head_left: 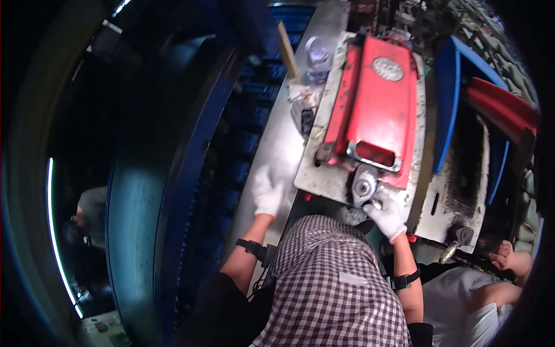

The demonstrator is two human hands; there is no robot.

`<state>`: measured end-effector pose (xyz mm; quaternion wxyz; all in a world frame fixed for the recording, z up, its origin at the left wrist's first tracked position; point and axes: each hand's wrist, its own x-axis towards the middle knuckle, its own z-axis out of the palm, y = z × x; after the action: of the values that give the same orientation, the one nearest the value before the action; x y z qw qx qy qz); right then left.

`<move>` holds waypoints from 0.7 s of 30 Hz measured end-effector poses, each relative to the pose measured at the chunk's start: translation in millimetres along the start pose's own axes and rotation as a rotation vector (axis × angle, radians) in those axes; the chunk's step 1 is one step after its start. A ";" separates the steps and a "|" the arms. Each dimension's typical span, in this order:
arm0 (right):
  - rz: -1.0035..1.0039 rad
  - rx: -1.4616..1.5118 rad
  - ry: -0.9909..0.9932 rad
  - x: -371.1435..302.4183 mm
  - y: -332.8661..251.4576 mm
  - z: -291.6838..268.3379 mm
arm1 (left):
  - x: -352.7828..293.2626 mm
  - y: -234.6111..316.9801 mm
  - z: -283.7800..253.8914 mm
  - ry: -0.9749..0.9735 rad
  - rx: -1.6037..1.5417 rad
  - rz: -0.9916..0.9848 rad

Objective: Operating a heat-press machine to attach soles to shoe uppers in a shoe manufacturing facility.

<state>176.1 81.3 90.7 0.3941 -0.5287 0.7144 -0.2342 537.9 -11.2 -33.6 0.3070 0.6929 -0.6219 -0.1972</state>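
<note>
A red machine housing (pixel 381 110) with a slotted front and a round pale emblem stands on a worn whitish plate (pixel 324 184). At its near end sits a grey metal hub (pixel 363 186) with a round centre. My right hand (pixel 388 217), in a white glove, is closed around a small metal handle (pixel 376 203) beside this hub; the fingers partly hide it. To the left, my left hand (pixel 267 194), also gloved in white, lies over the bare metal worktop (pixel 277 156). Its fingers are stretched out and slightly blurred, with nothing in them.
A clear plastic bottle (pixel 317 55), a wooden stick (pixel 287 51) and a dark small object (pixel 303 118) lie along the worktop. Blue racking (pixel 231 156) borders it at left. At right are a similar machine with a metal handle (pixel 448 253) and another person's hand (pixel 504 255).
</note>
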 end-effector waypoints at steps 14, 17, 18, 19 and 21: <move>-0.002 0.155 0.009 9.5 32.5 -0.6 | -85.7 -258.9 -137.0 0.598 0.032 -1.516; 0.138 0.236 0.097 0.9 27.0 5.1 | -100.9 -261.7 -146.4 0.622 -0.008 -1.554; 0.140 0.230 0.090 0.8 27.7 4.5 | -103.5 -253.9 -151.1 0.614 -0.020 -1.570; 0.107 0.136 0.078 1.6 30.3 2.1 | -106.5 -250.5 -152.7 0.605 -0.034 -1.584; 0.076 0.035 0.068 1.2 36.0 -0.3 | -117.4 -269.0 -141.5 0.577 -0.073 -1.586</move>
<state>155.2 92.0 63.5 0.3874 -0.4859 0.7428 -0.2494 812.4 139.9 -123.0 0.2466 0.9371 0.1583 -0.1896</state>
